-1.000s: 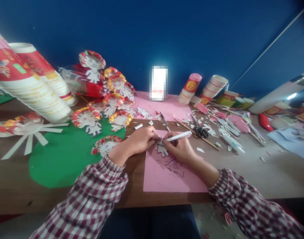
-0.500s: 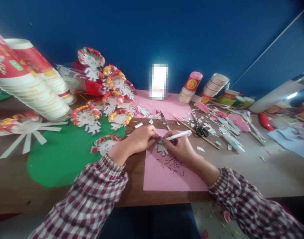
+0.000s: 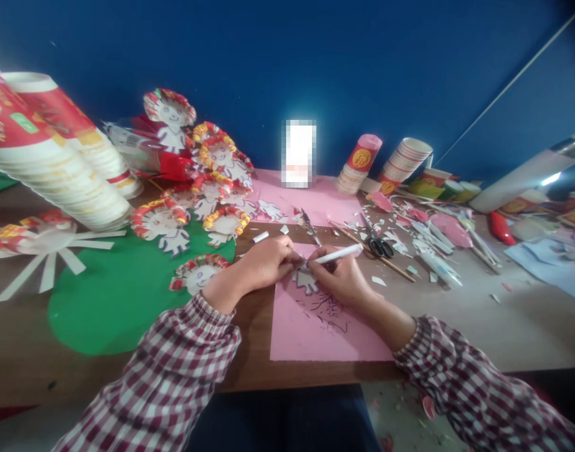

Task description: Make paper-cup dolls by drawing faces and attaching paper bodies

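Blue wall (image 3: 231,56): 12 o'clock, clock centred on ur hands, runs across the whole back.
Brown table (image 3: 250,370): wood top, pretty cluttered tbh, front edge at 6.
Green disc (image 3: 103,314): flat at abt 8-9, w/ some paper dolls (image 3: 167,226) on it, more piled toward 10-11.
Paper cups (image 3: 90,182): tall stacks at 10, look tilted; shorter ones at abt 1.
Back pink sheet (image 3: 325,204): 12, by the wall, bright pixelated rectangle (image 3: 297,154) upright on it.
Paper scraps (image 3: 450,230): all over 2-3, black scissors (image 3: 381,246) next to a wooden stick (image 3: 400,270).
Front pink sheet (image 3: 297,339): right under ur hands, dark pen strokes toward 5.
Paper figure (image 3: 306,282): on that sheet btwn ur hands, purple outline, top bit hidden by ur fingers.
Left hand (image 3: 266,260): in from 8, fingers curled, tips at the figure's top edge; can't tell if ur pinching or just pressing.
Right hand (image 3: 341,273): in from 4, closed round the white marker (image 3: 341,253), back end at abt 3, writing end aimed at ur left fingertips, tip too hidden to see.
Checked sleeves (image 3: 174,351): gathered cuffs, forearms in a wide V opening to 6.
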The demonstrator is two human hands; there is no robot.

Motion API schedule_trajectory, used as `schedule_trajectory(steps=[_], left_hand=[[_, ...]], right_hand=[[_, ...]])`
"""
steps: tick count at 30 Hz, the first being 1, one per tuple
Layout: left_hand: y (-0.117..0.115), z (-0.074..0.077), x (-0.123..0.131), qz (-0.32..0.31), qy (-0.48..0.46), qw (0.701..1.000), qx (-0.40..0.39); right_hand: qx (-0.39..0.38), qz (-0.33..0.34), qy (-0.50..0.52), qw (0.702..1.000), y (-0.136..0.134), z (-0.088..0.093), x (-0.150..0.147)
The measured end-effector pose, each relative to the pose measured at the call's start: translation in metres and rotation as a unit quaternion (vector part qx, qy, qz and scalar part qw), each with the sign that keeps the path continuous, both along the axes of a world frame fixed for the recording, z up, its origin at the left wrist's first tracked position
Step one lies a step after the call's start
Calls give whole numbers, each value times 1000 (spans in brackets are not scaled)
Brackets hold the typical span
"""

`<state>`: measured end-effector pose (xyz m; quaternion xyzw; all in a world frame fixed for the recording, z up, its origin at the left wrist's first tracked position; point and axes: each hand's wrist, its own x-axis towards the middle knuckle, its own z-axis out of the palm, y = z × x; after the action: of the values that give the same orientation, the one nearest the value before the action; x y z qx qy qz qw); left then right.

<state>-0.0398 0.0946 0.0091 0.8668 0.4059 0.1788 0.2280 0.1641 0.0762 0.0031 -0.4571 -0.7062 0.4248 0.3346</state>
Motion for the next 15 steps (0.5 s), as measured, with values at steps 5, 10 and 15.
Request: schedule_trajectory(steps=[5, 10, 15], left_hand=[[-1, 1, 0, 2, -3, 1000, -5], [-1, 2, 0, 5, 2, 1000, -2], [-1, 1, 1, 5, 1, 1000, -4]], right_hand=[[14, 5, -18, 1000, 1, 0, 0], [16, 8, -38, 999, 1, 1, 1], [9, 0, -34, 999, 0, 2, 0]])
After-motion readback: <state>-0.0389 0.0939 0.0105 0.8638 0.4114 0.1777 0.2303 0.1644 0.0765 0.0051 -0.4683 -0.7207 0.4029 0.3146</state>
